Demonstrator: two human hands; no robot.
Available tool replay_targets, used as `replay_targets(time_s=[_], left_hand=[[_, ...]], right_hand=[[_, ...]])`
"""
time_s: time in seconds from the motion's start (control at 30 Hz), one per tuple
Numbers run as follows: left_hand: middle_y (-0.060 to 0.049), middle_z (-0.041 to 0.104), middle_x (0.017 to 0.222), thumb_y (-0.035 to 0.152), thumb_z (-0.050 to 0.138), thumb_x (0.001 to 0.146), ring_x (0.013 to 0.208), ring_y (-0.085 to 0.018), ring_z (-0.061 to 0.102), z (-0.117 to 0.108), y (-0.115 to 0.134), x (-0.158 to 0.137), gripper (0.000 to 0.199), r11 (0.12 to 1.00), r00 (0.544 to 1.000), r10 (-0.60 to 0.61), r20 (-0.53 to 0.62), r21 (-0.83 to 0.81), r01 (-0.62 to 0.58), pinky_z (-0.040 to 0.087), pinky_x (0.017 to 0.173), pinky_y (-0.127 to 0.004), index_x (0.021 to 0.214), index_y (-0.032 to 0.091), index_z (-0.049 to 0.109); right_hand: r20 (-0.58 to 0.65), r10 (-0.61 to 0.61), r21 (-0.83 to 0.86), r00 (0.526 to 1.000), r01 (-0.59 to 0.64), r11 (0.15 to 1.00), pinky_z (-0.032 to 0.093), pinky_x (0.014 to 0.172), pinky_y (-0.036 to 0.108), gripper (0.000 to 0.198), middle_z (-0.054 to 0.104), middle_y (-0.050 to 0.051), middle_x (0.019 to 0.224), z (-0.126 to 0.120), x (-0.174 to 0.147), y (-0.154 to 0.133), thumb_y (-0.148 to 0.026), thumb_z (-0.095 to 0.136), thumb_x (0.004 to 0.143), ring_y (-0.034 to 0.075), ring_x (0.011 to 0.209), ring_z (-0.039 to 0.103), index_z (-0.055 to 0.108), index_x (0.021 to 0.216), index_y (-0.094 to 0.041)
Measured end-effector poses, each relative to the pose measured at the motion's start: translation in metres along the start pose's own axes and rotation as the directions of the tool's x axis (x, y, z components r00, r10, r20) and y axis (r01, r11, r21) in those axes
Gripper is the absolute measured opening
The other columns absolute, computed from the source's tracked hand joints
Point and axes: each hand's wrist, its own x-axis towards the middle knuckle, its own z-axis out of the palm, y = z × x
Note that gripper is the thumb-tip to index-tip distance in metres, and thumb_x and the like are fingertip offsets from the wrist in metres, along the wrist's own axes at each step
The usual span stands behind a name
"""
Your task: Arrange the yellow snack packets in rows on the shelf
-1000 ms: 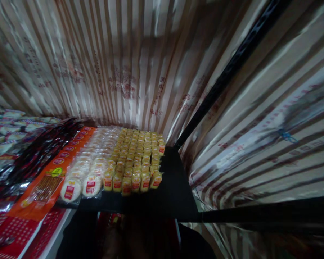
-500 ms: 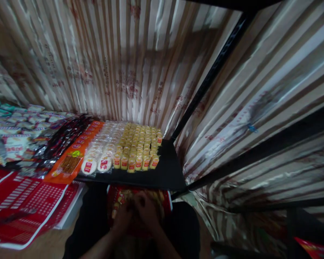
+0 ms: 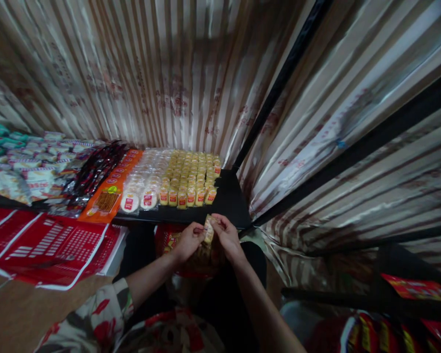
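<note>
My left hand (image 3: 186, 241) and my right hand (image 3: 226, 236) meet in front of the black shelf (image 3: 228, 206) and pinch a small yellow wrapped snack packet (image 3: 208, 229) between their fingertips. Under my hands lies an open red bag (image 3: 169, 240) with more yellow packets inside. On the shelf, rows of the same yellow packets (image 3: 193, 176) stand next to rows of round white packets (image 3: 143, 189).
Orange packs (image 3: 112, 191), dark glossy packs (image 3: 95, 171) and pale snack bags (image 3: 25, 169) fill the shelf to the left. Red and white printed cartons (image 3: 55, 245) lie at lower left. A striped curtain (image 3: 169, 73) and black shelf posts (image 3: 279, 88) close off the back and right.
The view has tilted down. My hands have come up out of the red bag with one yellow packet held between them, close to the shelf's front edge.
</note>
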Motion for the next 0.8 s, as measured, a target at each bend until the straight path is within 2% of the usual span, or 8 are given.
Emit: replay_targets(time_s=[0.23,0.33,0.4,0.47,0.57,0.67,0.73,0.8], left_hand=[[0.001,0.055,0.073,0.023,0.054,0.077,0.059,-0.007,0.053,0.012,0.015,0.009,0.012,0.999,0.999,0.048,-0.019,-0.024,-0.048,0.045,0.058,-0.019,0.085,0.015,0.049],[0.000,0.057,0.081,0.024,0.051,0.079,0.062,-0.008,0.054,0.012,0.020,0.010,0.021,0.998,0.998,0.060,-0.013,0.003,-0.060,0.046,0.059,-0.020,0.097,0.015,0.047],[-0.004,0.058,0.092,0.025,0.051,0.080,0.068,-0.009,0.055,0.012,0.023,0.010,0.030,0.990,0.991,0.126,-0.046,0.077,-0.122,0.047,0.063,-0.022,0.108,0.015,0.046],[-0.008,0.054,0.111,0.026,0.054,0.078,0.082,-0.013,0.057,0.011,0.026,0.010,0.040,0.953,0.968,0.246,-0.046,0.195,-0.233,0.049,0.071,-0.026,0.116,0.017,0.045],[-0.011,0.037,0.134,0.022,0.058,0.072,0.105,-0.020,0.052,0.011,0.030,0.012,0.051,0.847,0.920,0.390,0.044,0.375,-0.377,0.049,0.081,-0.029,0.121,0.019,0.046],[-0.011,0.033,0.137,0.018,0.052,0.075,0.098,-0.017,0.055,0.011,0.035,0.017,0.045,0.791,0.903,0.418,0.095,0.450,-0.414,0.051,0.077,-0.029,0.120,0.018,0.048],[-0.010,0.038,0.133,0.020,0.050,0.079,0.091,-0.015,0.057,0.012,0.039,0.021,0.038,0.776,0.891,0.442,0.105,0.453,-0.438,0.051,0.075,-0.028,0.116,0.018,0.050],[-0.011,0.045,0.127,0.022,0.051,0.079,0.092,-0.015,0.057,0.014,0.043,0.026,0.033,0.777,0.879,0.469,0.090,0.431,-0.459,0.050,0.076,-0.028,0.111,0.017,0.053]], right_hand=[[-0.022,0.036,0.113,0.999,-0.033,0.993,0.046,0.058,0.021,0.045,0.065,-0.001,0.073,-0.010,0.014,-0.009,-0.039,0.076,0.056,0.011,0.062,0.059,0.063,0.093,-0.018],[-0.062,0.090,0.170,0.994,-0.078,0.982,0.044,0.051,0.017,0.040,0.064,-0.003,0.069,-0.013,0.017,-0.010,-0.038,0.077,0.055,0.008,0.056,0.056,0.064,0.087,-0.017],[-0.095,0.137,0.202,0.986,-0.116,0.972,0.042,0.047,0.014,0.036,0.061,-0.004,0.064,-0.015,0.018,-0.012,-0.035,0.078,0.053,0.005,0.051,0.052,0.064,0.081,-0.016],[-0.136,0.171,0.235,0.976,-0.136,0.962,0.043,0.045,0.012,0.033,0.059,-0.006,0.060,-0.018,0.019,-0.014,-0.032,0.080,0.052,0.004,0.048,0.050,0.063,0.076,-0.017],[-0.188,0.205,0.290,0.960,-0.145,0.946,0.044,0.043,0.012,0.032,0.058,-0.006,0.058,-0.020,0.021,-0.018,-0.030,0.082,0.051,0.003,0.047,0.050,0.061,0.071,-0.017],[-0.178,0.248,0.294,0.952,-0.189,0.937,0.046,0.043,0.013,0.034,0.058,-0.005,0.058,-0.021,0.023,-0.022,-0.035,0.082,0.053,0.004,0.046,0.051,0.059,0.070,-0.016],[-0.152,0.250,0.262,0.956,-0.205,0.943,0.047,0.042,0.014,0.035,0.057,-0.004,0.057,-0.023,0.024,-0.025,-0.040,0.080,0.055,0.005,0.044,0.051,0.059,0.070,-0.016],[-0.149,0.225,0.220,0.963,-0.189,0.957,0.045,0.040,0.013,0.036,0.058,-0.004,0.058,-0.025,0.026,-0.027,-0.046,0.076,0.060,0.005,0.044,0.052,0.059,0.070,-0.016]])
